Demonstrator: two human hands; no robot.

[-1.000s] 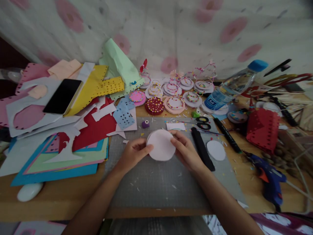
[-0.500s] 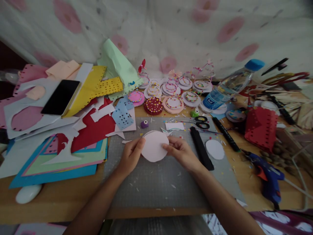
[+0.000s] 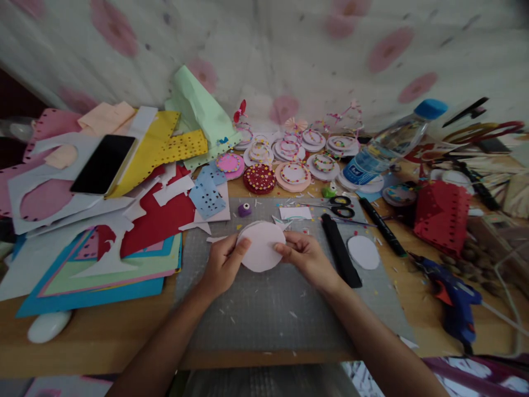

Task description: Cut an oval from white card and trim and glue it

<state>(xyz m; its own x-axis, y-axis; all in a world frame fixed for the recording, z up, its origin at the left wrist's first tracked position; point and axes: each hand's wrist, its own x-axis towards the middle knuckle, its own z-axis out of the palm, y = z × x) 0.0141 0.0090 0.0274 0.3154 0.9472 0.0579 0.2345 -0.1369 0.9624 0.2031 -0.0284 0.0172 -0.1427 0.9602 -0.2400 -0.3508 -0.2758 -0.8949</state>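
Taking the grey cutting mat (image 3: 264, 320) as reference, the left hand (image 3: 221, 263) was found above it, closed on the white paper discs (image 3: 265, 255) with the fingers behind; its thumb had shifted inward from the rim since half a second earlier. The discs, at least two by their offset edge, exact number not determinable, were held over the mat, slightly further left than a second before. The right hand (image 3: 309, 259) pinched their right edge, its thumb lower than a second before. Counted left to right: one phone (image 3: 105, 164), on papers left of the mat; one pink disc (image 3: 230, 163), beyond it; one purple punch (image 3: 244, 209), on it; one dark red disc (image 3: 259, 179), beyond it; one scissors (image 3: 332, 207), at its far edge; one loose white disc (image 3: 363, 252), on its right part; one black marker (image 3: 382, 227), along its right edge; one bottle (image 3: 372, 160), beyond its far right corner; one glue gun (image 3: 458, 309), right of it.
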